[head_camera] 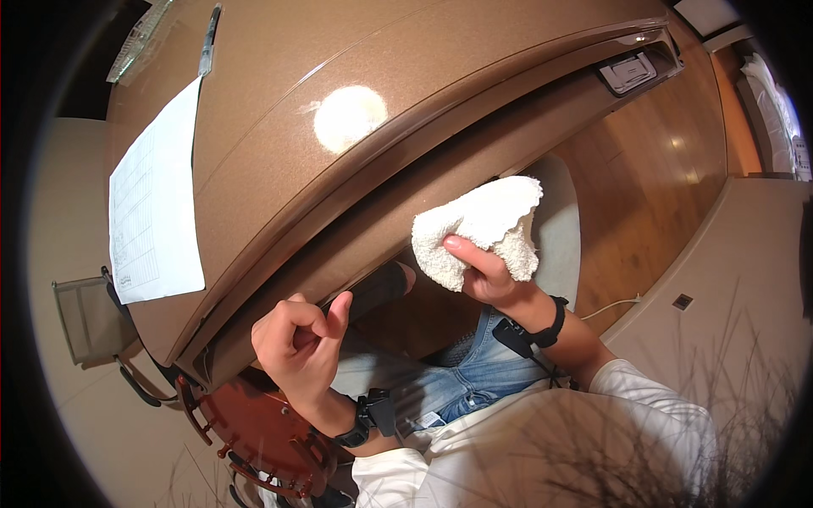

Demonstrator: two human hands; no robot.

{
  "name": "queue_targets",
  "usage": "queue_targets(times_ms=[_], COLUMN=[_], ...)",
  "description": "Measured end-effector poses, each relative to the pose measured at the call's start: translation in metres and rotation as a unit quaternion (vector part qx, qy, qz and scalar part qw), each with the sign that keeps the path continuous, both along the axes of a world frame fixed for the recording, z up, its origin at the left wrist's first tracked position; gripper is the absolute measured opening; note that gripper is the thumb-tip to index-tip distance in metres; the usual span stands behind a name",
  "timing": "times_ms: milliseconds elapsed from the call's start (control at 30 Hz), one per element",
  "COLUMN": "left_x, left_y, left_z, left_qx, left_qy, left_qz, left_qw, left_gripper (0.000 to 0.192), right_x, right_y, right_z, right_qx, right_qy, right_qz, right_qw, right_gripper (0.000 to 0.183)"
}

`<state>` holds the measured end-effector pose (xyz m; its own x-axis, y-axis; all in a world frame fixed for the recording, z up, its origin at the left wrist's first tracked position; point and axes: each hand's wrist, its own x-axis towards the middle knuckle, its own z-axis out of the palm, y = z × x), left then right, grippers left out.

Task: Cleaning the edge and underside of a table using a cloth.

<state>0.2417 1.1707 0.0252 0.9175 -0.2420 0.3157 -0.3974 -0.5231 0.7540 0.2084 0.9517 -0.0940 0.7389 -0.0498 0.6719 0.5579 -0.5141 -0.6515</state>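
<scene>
In my right hand (492, 276) is a crumpled white terry cloth (473, 222), pinched with the thumb on top; the other fingers are mostly hidden beneath it. The cloth hangs above my lap, near the open drawer edge of the brown desk (267, 159). My left hand (302, 349) is raised in front of the desk's edge, its fingers curled and its thumb up, with nothing visible in it. Both wrists wear black straps with small black devices.
A printed sheet (159, 203) lies on the desk's left part, a pen (208, 47) at its upper corner. A white object (629, 73) sits at the drawer's right end. A reddish wooden chair (254, 425) stands lower left; a cable (613, 307) runs at right.
</scene>
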Motion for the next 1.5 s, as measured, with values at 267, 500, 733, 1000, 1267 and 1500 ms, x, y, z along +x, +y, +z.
queue_targets(times_ms=[267, 500, 733, 1000, 1267, 1500], left_x=[-0.001, 0.002, 0.002, 0.001, 0.001, 0.001], left_y=[0.003, 0.0, -0.001, -0.001, -0.001, -0.003], left_z=[0.0, 0.0, -0.001, 0.0, 0.0, 0.001], left_qx=[0.015, 0.007, 0.012, 0.005, 0.014, 0.02], left_qy=[-0.02, -0.031, -0.041, -0.036, -0.036, -0.017], left_qz=[0.004, 0.023, 0.02, 0.02, 0.021, 0.008], left_qw=[1.0, 0.999, 0.999, 0.999, 0.999, 1.0], left_gripper=[0.041, 0.041, 0.041, 0.041, 0.041, 0.04], right_x=[0.001, -0.006, -0.012, -0.011, -0.002, 0.008], right_y=[-0.01, -0.014, -0.005, 0.003, -0.001, -0.001], right_z=[0.057, 0.051, 0.002, -0.007, -0.009, 0.01], right_qx=[0.334, 0.371, 0.455, 0.361, 0.261, 0.017], right_qy=[0.293, 0.345, 0.403, 0.306, 0.281, -0.028], right_qz=[0.157, 0.234, 0.172, 0.16, 0.165, 0.024], right_qw=[0.882, 0.83, 0.776, 0.867, 0.909, 0.999], right_gripper=[0.019, 0.027, 0.051, 0.039, 0.057, 0.049])
